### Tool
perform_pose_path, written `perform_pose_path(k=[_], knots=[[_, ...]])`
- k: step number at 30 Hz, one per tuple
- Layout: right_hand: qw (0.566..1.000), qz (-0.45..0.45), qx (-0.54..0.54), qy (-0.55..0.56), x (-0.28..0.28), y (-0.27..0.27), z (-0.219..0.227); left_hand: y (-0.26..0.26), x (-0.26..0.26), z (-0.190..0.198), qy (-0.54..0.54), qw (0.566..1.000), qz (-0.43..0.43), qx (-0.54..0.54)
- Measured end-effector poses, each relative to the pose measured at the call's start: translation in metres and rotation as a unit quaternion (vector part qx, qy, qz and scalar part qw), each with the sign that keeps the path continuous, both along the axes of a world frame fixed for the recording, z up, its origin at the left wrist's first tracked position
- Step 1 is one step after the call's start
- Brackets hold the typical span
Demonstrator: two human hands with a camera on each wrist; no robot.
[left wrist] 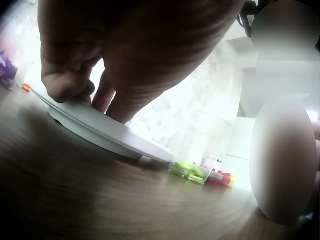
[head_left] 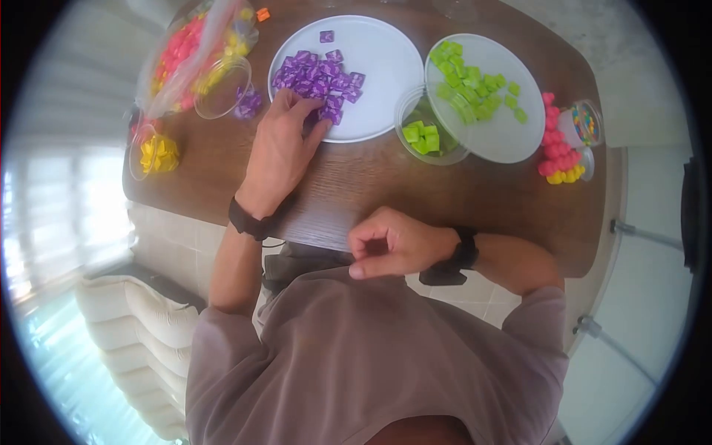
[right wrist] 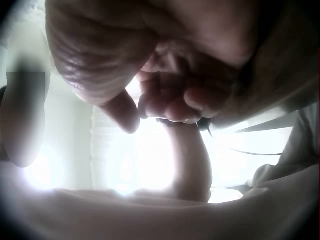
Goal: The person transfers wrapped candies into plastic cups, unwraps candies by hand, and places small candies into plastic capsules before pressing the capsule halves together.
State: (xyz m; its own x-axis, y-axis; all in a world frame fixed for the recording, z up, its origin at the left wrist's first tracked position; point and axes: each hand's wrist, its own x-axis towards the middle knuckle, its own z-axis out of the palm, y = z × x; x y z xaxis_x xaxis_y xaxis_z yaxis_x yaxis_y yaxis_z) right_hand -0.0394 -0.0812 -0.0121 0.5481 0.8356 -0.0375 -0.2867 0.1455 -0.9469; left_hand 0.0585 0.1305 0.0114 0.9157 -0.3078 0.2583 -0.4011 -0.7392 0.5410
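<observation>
Purple square pieces [head_left: 320,78] lie heaped on a round white plate [head_left: 387,81], and the left hand [head_left: 280,144] reaches among them at the near rim; whether it pinches one I cannot tell. By the wooden table's [head_left: 512,196] front edge, the right hand [head_left: 404,243] is loosely curled, holding nothing.

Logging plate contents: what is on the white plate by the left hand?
Purple squares lie heaped mostly on the left side of the white plate, one apart toward its far rim. What lies under the left hand is hidden.

No readable text — nor numbers or signs.
</observation>
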Motion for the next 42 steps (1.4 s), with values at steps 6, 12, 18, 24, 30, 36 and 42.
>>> perform_pose_path(k=[6,12,18,24,30,36,42], knots=[[0.99,0.016,-0.015,-0.141,0.003,-0.001,0.005,0.005,-0.012,0.036,-0.138,0.986,0.078,-0.045],[0.984,-0.002,0.004,-0.178,-0.002,0.0,-0.004,0.046,0.008,0.053,-0.205,0.941,0.249,0.101],[0.983,-0.003,0.005,-0.184,-0.002,0.0,-0.005,0.025,-0.021,0.026,-0.11,0.973,0.201,-0.03],[0.984,-0.006,0.005,-0.176,-0.002,0.0,-0.003,-0.028,0.003,0.031,-0.058,0.998,0.032,0.0],[0.986,0.002,0.001,-0.168,-0.001,0.001,-0.005,-0.088,0.06,0.053,0.033,0.985,-0.171,0.01],[0.987,-0.002,0.007,-0.158,-0.001,-0.001,-0.002,-0.139,0.137,0.042,0.104,0.955,-0.279,0.021],[0.986,-0.001,0.012,-0.166,-0.002,0.0,-0.003,-0.159,0.144,0.033,-0.011,0.933,-0.284,0.22]])
